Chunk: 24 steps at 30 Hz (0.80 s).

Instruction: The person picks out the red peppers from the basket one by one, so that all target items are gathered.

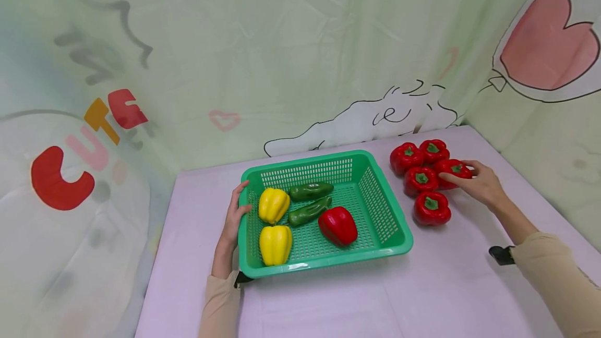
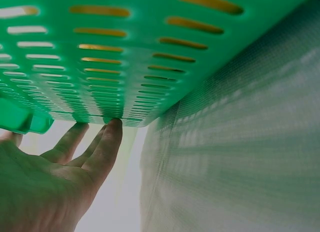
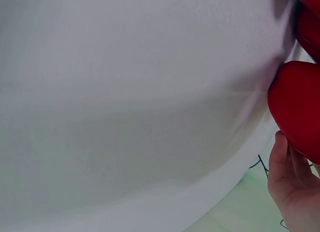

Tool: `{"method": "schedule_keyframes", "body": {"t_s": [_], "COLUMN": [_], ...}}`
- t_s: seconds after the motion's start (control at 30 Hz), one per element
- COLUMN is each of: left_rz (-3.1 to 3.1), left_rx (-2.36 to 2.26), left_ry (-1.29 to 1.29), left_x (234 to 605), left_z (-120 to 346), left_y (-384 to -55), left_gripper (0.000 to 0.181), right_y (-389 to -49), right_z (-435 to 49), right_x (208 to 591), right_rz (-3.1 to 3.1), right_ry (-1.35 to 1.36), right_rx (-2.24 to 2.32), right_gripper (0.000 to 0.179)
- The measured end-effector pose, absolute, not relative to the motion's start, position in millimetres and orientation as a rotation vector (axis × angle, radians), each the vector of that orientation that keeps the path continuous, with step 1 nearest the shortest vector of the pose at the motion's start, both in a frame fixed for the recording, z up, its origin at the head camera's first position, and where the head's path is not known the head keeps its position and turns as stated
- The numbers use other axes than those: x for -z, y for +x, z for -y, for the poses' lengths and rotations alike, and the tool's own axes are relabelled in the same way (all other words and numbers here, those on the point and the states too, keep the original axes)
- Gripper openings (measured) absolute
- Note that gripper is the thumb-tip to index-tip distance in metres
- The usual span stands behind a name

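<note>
At its left side, the green plastic basket (image 1: pixel 324 264) is held by my left hand (image 1: pixel 231 223), with fingers against the outer wall and thumb over the rim. In the left wrist view, the fingertips of that hand (image 2: pixel 75 167) meet the slotted wall (image 2: pixel 135 67). Inside the basket are two yellow bell peppers (image 1: pixel 275 245), two long green peppers (image 1: pixel 311 191) and one red bell pepper (image 1: pixel 339 226). To the right, my right hand (image 1: pixel 483 185) grips another red bell pepper (image 1: pixel 453 170), thumb on its near side, fingers on the far side. The right wrist view shows this pepper (image 3: pixel 300 110) at its edge.
Several more red bell peppers (image 1: pixel 432 208) sit close together right of the basket. A pale lilac cloth (image 1: pixel 328 301) covers the table. Printed curtains (image 1: pixel 235 56) hang along its back and sides.
</note>
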State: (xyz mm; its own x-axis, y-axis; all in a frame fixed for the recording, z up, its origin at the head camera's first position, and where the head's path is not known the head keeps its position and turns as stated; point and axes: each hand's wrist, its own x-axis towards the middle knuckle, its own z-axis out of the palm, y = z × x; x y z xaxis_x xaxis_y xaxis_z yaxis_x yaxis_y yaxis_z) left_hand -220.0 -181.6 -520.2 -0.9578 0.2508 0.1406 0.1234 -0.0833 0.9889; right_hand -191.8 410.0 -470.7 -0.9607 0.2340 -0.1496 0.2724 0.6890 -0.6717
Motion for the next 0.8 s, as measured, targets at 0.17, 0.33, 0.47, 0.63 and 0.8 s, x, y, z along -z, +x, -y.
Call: {"method": "schedule_keyframes", "body": {"t_s": [0.17,0.33,0.47,0.63,0.8], "left_rz": [-2.053,-2.057,-2.061,-2.079,-2.079], "left_rx": [-2.213,-2.214,-2.208,-2.195,-2.192], "left_ry": [0.428,0.422,0.421,0.413,0.405], "left_x": [520.9,521.1,520.9,519.8,519.7], "left_z": [181.5,181.7,181.8,181.5,181.5], "left_y": [-219.7,-219.3,-219.7,-219.5,-219.6], "left_gripper": [0.06,0.06,0.061,0.061,0.061], "right_y": [-191.4,-190.0,-189.6,-189.8,-188.8], "right_z": [-408.6,-406.8,-405.7,-406.2,-408.5], "right_x": [471.2,469.7,468.7,468.4,469.0], "right_rz": [-2.856,-2.847,-2.841,-2.848,-2.859], "right_ry": [0.417,0.425,0.433,0.436,0.449], "right_rx": [1.126,1.122,1.126,1.121,1.103], "right_gripper": [0.098,0.1,0.101,0.101,0.099]}}
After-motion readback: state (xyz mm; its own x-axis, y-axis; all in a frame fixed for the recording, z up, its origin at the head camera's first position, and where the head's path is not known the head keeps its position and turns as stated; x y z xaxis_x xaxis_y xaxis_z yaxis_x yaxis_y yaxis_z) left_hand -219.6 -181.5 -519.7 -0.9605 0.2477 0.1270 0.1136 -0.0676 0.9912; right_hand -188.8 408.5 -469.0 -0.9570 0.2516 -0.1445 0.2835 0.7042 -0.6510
